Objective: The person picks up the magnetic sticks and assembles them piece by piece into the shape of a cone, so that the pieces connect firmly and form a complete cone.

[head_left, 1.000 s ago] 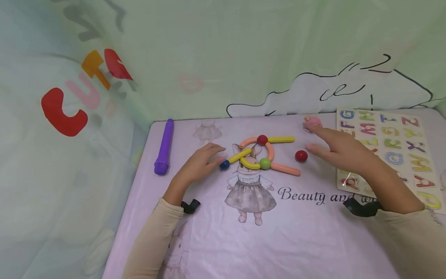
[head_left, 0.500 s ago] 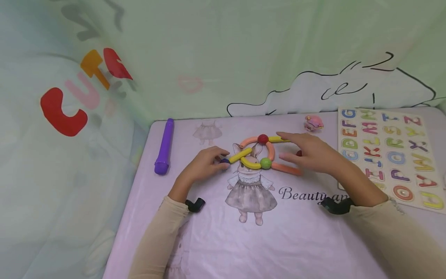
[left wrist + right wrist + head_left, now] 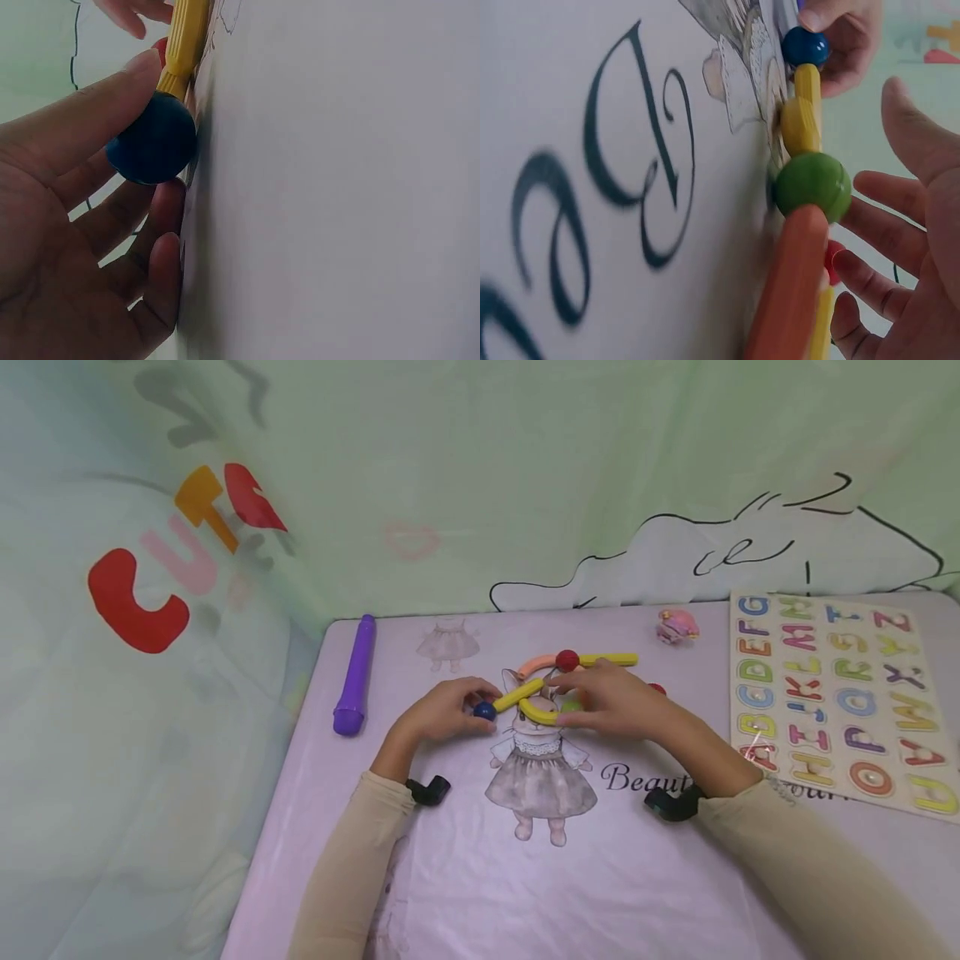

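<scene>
Fingers and thumb of my left hand (image 3: 447,710) curl round the blue ball (image 3: 484,710); the left wrist view shows the thumb against this ball (image 3: 152,139). A straight yellow rod (image 3: 521,694) joins it and its far end lies over the curved yellow piece (image 3: 538,713). Above the green ball (image 3: 572,704), my right hand (image 3: 618,703) has its fingers spread and partly hides the ring. The right wrist view shows a gap between that hand (image 3: 922,225) and the green ball (image 3: 812,186). An orange rod (image 3: 789,281) extends from the green ball.
A red ball (image 3: 567,660) joins a curved orange piece and a yellow rod (image 3: 611,659). Behind my right hand is a loose red ball (image 3: 657,689). A purple microphone (image 3: 355,677) lies left, a pink toy (image 3: 677,626) at the back, a letter board (image 3: 832,689) right.
My right hand has moved left from beside the pink toy and loose red ball to above the green ball. My left hand has moved slightly right and closed round the blue ball.
</scene>
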`<action>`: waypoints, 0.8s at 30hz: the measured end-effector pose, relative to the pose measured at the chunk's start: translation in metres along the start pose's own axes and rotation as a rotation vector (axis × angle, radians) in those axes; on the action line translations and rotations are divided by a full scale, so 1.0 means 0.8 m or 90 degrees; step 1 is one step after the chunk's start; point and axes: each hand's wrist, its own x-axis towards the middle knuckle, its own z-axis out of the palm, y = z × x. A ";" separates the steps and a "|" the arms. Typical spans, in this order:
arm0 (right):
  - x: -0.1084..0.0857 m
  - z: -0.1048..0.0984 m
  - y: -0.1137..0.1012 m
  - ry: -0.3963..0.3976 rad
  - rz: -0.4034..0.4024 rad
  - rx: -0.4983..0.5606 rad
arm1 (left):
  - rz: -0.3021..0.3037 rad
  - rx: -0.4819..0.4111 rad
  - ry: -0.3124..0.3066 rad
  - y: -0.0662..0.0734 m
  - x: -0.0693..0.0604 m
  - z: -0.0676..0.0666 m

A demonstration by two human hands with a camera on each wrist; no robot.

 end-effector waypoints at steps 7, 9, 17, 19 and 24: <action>0.013 0.011 -0.003 -0.022 -0.007 0.004 | -0.010 -0.041 -0.014 -0.005 0.006 -0.003; 0.016 0.013 -0.004 -0.027 0.003 0.006 | -0.008 -0.046 -0.015 -0.007 0.007 -0.004; 0.024 0.021 -0.011 -0.056 0.023 -0.027 | -0.007 -0.046 -0.002 -0.007 0.005 -0.008; 0.025 0.023 -0.011 -0.052 0.030 -0.032 | -0.017 -0.026 0.016 -0.004 0.004 -0.008; 0.026 0.025 -0.010 -0.046 0.021 -0.040 | -0.046 0.044 0.059 0.004 0.008 -0.003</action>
